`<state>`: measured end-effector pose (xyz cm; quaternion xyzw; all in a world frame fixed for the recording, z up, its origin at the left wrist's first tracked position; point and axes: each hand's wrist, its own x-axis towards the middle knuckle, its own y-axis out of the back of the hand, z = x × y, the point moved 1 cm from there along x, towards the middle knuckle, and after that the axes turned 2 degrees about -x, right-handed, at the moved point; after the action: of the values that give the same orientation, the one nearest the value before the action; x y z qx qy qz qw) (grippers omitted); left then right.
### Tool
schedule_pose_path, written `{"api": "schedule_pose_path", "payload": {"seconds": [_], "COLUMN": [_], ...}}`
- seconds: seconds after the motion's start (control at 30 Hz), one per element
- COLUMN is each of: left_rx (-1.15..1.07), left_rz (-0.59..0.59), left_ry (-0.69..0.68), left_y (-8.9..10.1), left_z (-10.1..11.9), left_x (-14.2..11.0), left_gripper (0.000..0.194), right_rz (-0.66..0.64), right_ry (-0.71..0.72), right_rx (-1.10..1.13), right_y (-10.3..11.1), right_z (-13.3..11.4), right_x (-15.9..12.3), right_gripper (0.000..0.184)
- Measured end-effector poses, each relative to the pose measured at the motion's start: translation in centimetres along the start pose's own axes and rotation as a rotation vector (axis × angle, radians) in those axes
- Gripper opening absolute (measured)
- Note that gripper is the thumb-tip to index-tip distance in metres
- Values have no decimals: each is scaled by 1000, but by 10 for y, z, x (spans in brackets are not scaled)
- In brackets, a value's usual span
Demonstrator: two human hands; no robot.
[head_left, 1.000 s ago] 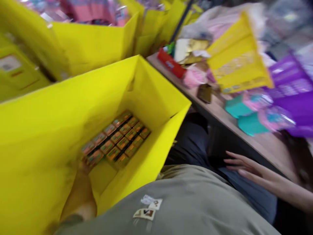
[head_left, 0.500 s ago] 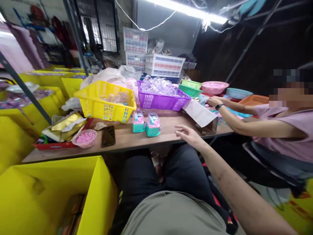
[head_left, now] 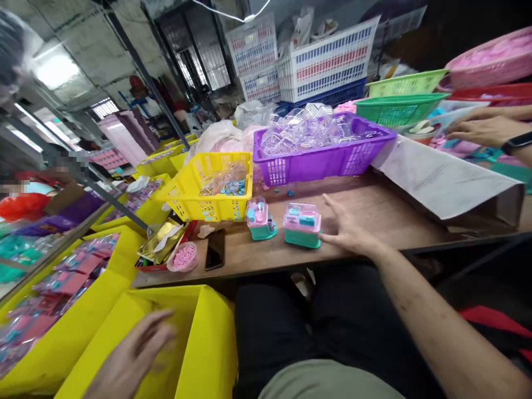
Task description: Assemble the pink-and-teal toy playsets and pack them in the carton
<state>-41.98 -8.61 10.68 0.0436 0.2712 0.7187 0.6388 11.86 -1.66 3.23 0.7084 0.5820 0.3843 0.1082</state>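
My right hand [head_left: 347, 228] is over the table with thumb and forefinger spread. The thumb tip is at the right edge of a small toy case [head_left: 302, 237], touching or nearly so. That case has a green base, a pink rim and a clear lid over pink and blue pieces. A second toy case [head_left: 260, 230] of the same kind stands just left of it, turned at an angle. My left hand [head_left: 133, 354] is blurred above an open yellow box [head_left: 208, 332] at the lower left. Its fingers look stretched out, and I see nothing in them.
A yellow basket [head_left: 195, 206] and a purple basket [head_left: 316, 166] of clear plastic parts stand behind the cases. Left lie a phone [head_left: 215, 249] and a bowl of pink beads [head_left: 183, 257]. A white carton [head_left: 453, 172] and a co-worker's hands [head_left: 490, 126] are right.
My view has swung left. My right hand has come to the right-hand toy case, which now sits turned and farther from the other. My left hand has appeared above the yellow box.
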Motion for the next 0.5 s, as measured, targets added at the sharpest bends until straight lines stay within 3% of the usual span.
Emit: {"api": "schedule_pose_path", "payload": {"seconds": [0.07,0.17,0.23,0.27,0.3,0.37,0.43,0.5], "left_rx": [-11,-46,-6,12,28,39,20,-15], "left_rz": [-53,-8,-5,13,21,31,28,-10], "left_ry": [-114,-317,-357,-369,-376,-383,-380,-404], "left_y": [-60,-174,-238,-259,-274,-282,-269,-240], "left_z": [31,83,104,109,111,108,101,93], "left_x": [24,84,120,133,141,145,136,117], "left_gripper": [89,130,128,126,121,112,104,96], "right_rz": [54,133,201,223,223,156,36,-58], "right_ry": [-11,19,-12,-56,-108,-185,-206,-172], "right_rx": [-24,-53,-109,-135,-154,-181,-231,-305], "right_y": [15,2,-17,-24,-30,-32,-22,-3], "right_z": [9,-12,-36,-45,-52,-54,-43,-28], "right_x": [-1,6,20,29,38,51,59,63], "right_gripper": [116,118,120,117,111,97,89,92]}}
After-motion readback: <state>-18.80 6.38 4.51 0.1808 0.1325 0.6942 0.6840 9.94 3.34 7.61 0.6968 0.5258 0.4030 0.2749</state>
